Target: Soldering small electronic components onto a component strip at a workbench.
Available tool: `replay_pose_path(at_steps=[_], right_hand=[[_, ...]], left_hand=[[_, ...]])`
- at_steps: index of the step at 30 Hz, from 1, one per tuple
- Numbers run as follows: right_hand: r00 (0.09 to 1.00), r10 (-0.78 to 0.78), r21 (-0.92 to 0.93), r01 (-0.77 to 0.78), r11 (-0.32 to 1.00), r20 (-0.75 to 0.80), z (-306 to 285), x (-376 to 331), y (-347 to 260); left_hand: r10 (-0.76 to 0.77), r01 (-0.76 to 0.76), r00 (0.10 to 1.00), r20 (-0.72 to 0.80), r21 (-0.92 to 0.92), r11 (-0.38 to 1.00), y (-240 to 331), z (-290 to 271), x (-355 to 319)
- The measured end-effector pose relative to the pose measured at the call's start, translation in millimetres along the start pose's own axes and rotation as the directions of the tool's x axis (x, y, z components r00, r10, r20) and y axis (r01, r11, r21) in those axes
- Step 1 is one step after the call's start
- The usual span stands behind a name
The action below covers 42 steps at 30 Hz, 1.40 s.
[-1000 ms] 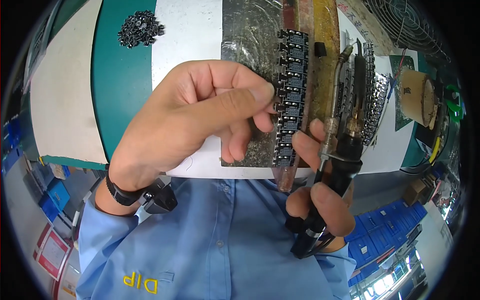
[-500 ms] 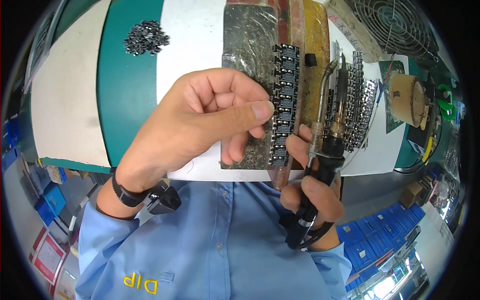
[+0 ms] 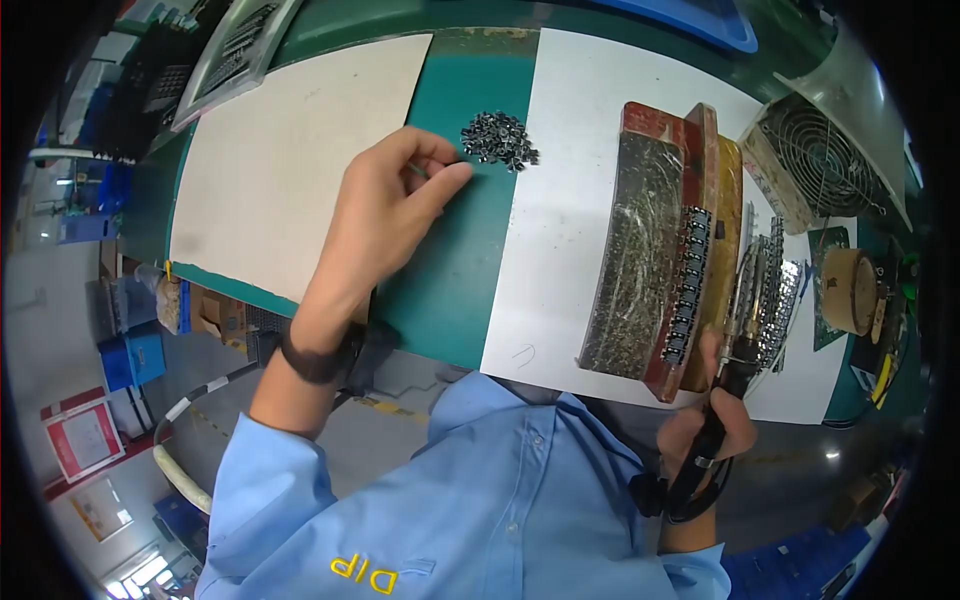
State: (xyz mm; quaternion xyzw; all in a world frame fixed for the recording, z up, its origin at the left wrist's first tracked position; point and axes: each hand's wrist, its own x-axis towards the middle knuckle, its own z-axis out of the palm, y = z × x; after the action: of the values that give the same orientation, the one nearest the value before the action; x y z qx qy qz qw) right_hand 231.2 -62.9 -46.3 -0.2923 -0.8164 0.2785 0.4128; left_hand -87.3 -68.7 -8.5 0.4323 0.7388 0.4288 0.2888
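My left hand (image 3: 380, 220) is over the green mat beside a pile of small black and silver parts (image 3: 497, 139). Its thumb and forefinger come together in a pinch just left of the pile; whatever may be between them is too small to make out. At the right, my right hand (image 3: 735, 425) grips a soldering iron (image 3: 738, 372) with a thin metal tube running along it, its tip pointing away from me. Left of the iron's tip, a row of black components (image 3: 688, 285) stands lined up in a long fixture (image 3: 640, 250).
Several strips of metal-legged components (image 3: 778, 300) lie right of the iron. Beyond them are a fan with a wire guard (image 3: 820, 155) and a tan roll (image 3: 848, 290). Cream board (image 3: 290, 170) covers the left side. A blue tray (image 3: 700, 20) sits at the far edge.
My left hand has gone from the component row leftward to the pile. My right hand still holds the soldering iron near the fixture's near end. The whole view has shifted.
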Motion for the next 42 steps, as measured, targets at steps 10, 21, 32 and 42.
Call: replay_pose_path(at_steps=[10,21,32,42], right_hand=[[1.000,-0.015,-0.012,0.015,1.000,-0.021,5,1,6],[0.999,0.050,0.134,-0.049,0.990,-0.004,11,43,-34],[0.984,0.110,0.188,-0.136,0.973,0.142,-6,48,-44],[0.972,0.095,0.237,-0.147,0.960,0.217,-7,46,-34]], left_hand=[[0.214,-0.269,0.960,0.179,0.385,0.883,1,0,20],[-0.197,0.644,0.721,0.665,-0.537,0.544,63,60,-63],[-0.174,0.723,0.631,0.756,-0.492,0.484,61,65,-71],[-0.117,0.766,0.555,0.823,-0.452,0.457,47,63,-64]])
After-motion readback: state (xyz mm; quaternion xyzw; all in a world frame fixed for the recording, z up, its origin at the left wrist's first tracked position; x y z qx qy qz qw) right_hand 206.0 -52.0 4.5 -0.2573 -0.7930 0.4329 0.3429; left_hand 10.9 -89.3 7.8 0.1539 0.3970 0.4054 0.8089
